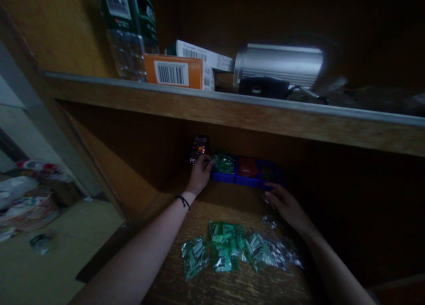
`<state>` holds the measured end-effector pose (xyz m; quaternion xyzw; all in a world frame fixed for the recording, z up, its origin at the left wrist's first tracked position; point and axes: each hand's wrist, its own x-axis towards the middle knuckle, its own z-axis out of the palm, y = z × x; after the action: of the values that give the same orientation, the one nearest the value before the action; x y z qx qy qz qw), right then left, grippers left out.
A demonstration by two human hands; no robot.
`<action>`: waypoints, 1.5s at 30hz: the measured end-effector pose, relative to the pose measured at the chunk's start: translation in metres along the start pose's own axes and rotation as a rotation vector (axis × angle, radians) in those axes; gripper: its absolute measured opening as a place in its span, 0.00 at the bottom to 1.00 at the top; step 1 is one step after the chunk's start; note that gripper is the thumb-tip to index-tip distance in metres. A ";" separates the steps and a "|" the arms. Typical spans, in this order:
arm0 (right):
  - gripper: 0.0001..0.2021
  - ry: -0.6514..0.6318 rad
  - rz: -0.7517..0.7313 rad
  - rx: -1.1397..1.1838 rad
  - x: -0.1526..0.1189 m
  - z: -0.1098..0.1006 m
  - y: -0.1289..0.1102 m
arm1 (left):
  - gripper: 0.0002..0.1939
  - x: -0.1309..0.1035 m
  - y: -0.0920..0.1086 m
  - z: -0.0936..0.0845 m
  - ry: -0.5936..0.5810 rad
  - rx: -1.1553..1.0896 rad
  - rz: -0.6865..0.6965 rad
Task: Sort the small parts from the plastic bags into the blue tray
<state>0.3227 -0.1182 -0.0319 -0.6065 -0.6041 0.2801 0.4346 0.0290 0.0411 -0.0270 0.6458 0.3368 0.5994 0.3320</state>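
My left hand (199,174), with a dark cord at its wrist, reaches to the left end of a row of blue bins (224,177). Its fingers are slightly apart beside a green plastic bag (225,162) in the left bin; contact is unclear. A red packet (247,167) fills the middle bin, while the right bin's dark contents are hard to make out. My right hand (282,202) is in front of the right bin, fingers curled near a small shiny piece at the fingertips. Nearer me lie green-printed clear packets (226,245) and silvery clear packets (280,252).
A lit phone (199,148) leans at the back left. The shelf board (232,110) overhead carries a bottle (131,35), an orange box (174,71) and a silver cylinder (282,63). On the floor at left are a basket (31,212) and a bottle (40,243).
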 end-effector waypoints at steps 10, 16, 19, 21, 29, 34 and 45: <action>0.25 -0.022 -0.001 0.057 0.001 0.001 0.004 | 0.09 -0.003 -0.004 -0.002 -0.197 0.204 0.002; 0.24 -0.007 0.011 0.033 -0.002 0.001 -0.002 | 0.17 -0.008 0.004 0.000 -0.184 0.411 0.141; 0.21 0.000 0.006 -0.015 -0.002 -0.001 -0.004 | 0.15 -0.011 0.008 0.000 -0.149 0.521 0.265; 0.17 -0.001 -0.019 -0.023 -0.002 -0.003 -0.004 | 0.12 -0.011 0.010 0.000 -0.153 0.593 0.316; 0.11 0.010 -0.022 0.069 0.000 0.000 -0.002 | 0.16 -0.015 0.019 -0.004 -0.341 0.808 0.409; 0.12 -0.001 0.028 0.067 -0.001 0.000 -0.004 | 0.18 -0.018 0.034 -0.002 -0.438 0.816 0.368; 0.13 0.073 -0.005 0.005 -0.003 -0.004 -0.008 | 0.15 -0.026 0.034 0.005 -0.455 0.904 0.266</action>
<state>0.3222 -0.1225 -0.0239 -0.6138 -0.5886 0.2582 0.4584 0.0342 0.0009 -0.0136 0.8758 0.3961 0.2757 0.0058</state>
